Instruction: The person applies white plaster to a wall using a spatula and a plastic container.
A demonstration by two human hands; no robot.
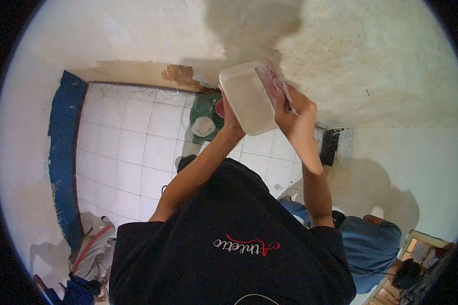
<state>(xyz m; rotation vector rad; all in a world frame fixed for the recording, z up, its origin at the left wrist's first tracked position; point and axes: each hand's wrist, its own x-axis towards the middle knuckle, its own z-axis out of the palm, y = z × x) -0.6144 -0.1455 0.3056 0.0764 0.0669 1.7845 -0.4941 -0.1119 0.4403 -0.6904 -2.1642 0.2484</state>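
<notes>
A white rectangular plastic tub [253, 122] is held up before the wall, tilted so that its pale inside shows. My left hand [231, 118] grips its left side, with the fingers mostly hidden behind it. At the tub's right edge, my right hand [296, 109] is closed round a thin purplish-pink piece [270, 81] smeared with white, whose exact kind I cannot make out. That piece overlaps the tub's upper right rim. White residue marks the right fingers.
A patchy cream wall [351, 66] rises ahead. On the tiled floor [132, 132] lies a green mat [198, 104] with a white bowl [203, 126] and a reddish container [220, 108]. A person in blue [369, 249] is at lower right; grey fabric [94, 249] lies lower left.
</notes>
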